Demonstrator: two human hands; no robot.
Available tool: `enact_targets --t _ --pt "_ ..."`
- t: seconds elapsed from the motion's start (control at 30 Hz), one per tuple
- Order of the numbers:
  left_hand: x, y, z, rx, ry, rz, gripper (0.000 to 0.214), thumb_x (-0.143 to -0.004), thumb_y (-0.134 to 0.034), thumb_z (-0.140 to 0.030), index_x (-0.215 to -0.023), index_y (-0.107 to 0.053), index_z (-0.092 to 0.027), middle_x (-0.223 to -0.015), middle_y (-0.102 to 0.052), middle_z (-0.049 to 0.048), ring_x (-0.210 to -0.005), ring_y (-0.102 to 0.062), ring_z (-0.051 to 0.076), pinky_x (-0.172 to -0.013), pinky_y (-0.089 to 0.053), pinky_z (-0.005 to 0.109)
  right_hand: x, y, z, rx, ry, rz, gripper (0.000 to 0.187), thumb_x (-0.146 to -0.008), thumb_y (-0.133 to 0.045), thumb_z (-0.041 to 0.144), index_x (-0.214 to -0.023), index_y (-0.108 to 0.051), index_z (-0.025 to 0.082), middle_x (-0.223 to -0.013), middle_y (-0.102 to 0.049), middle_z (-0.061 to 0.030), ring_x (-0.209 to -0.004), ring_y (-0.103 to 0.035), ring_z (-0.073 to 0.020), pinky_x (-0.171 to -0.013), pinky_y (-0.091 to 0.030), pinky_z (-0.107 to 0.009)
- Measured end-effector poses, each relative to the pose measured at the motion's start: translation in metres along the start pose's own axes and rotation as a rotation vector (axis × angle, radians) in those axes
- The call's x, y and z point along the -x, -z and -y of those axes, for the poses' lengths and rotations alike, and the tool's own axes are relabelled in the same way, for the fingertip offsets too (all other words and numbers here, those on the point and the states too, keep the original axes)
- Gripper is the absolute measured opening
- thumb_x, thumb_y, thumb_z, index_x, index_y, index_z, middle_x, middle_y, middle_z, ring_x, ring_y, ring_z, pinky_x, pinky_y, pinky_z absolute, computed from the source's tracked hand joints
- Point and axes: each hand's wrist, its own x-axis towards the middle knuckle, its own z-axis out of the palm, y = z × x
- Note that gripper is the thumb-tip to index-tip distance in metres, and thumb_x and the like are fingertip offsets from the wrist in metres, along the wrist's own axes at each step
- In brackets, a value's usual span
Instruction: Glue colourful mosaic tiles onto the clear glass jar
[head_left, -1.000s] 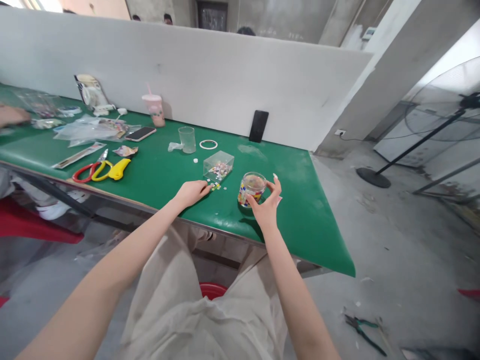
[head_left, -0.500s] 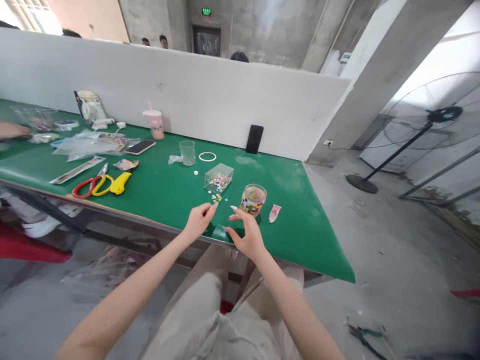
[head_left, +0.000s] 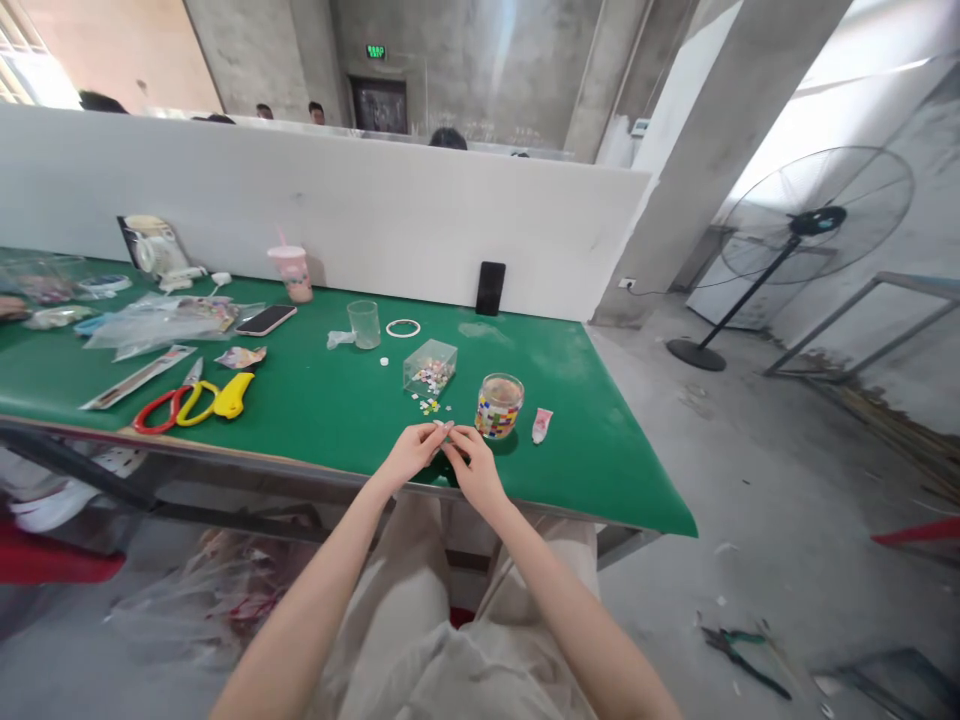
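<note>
Your left hand [head_left: 412,455] and right hand [head_left: 475,468] meet above the near edge of the green-topped table [head_left: 600,440], fingertips close together. The fingers of both are drawn in narrow, but the gap is too small to tell whether either hand pinches a tiny piece there. The mosaic-tiled glass jar [head_left: 499,410] stands upright just beyond your right hand, off to its right, apart from your fingers, with coloured tiles around its outer wall. A pink-and-white tube [head_left: 541,426] lies right of the jar. Just beyond your fingertips is a small scatter of loose mosaic tiles [head_left: 430,407], and behind it sits the clear plastic box [head_left: 430,366] with more tiles inside. Farther back are a small white cap [head_left: 384,361], an upright clear tumbler [head_left: 364,326] and a white ring [head_left: 403,328] lying flat. The red-and-yellow-handled scissors [head_left: 186,390] lie well to your left.
</note>
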Motion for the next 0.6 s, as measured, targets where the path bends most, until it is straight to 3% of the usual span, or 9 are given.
enact_targets --t 0.13,0.4,0.6 --pt "0.002 -0.002 -0.001 0.001 -0.008 0.006 0.046 -0.079 -0.046 -0.06 -0.059 -0.044 -0.019 -0.045 -0.033 -0.0069 -0.042 -0.028 0.008 -0.041 -0.02 0.023 0.003 -0.002 0.002 -0.028 -0.041 -0.063 0.025 -0.086 -0.053 0.029 -0.098 -0.072 0.018 -0.094 -0.067 -0.0102 -0.083 -0.067 -0.0191 -0.064 -0.057 -0.027" --pt "0.001 -0.004 0.004 0.043 -0.027 0.012 0.046 -0.081 -0.044 -0.059 -0.059 -0.043 -0.019 -0.048 -0.033 -0.0074 -0.044 -0.028 0.008 -0.044 -0.023 0.022 0.007 -0.003 0.004 0.09 -0.033 -0.127 0.024 -0.087 -0.052 0.022 -0.098 -0.073 0.02 -0.099 -0.074 -0.0075 -0.09 -0.068 -0.0192 -0.084 -0.054 -0.031" --pt "0.004 -0.006 0.002 0.054 -0.017 -0.036 0.042 -0.082 -0.045 -0.056 -0.063 -0.044 -0.019 -0.049 -0.038 -0.0075 -0.046 -0.038 0.009 -0.048 -0.032 0.022 0.007 -0.015 0.003 0.203 -0.08 -0.174 0.031 -0.091 -0.045 0.026 -0.107 -0.07 0.019 -0.103 -0.073 -0.0098 -0.089 -0.07 -0.022 -0.081 -0.055 -0.034"
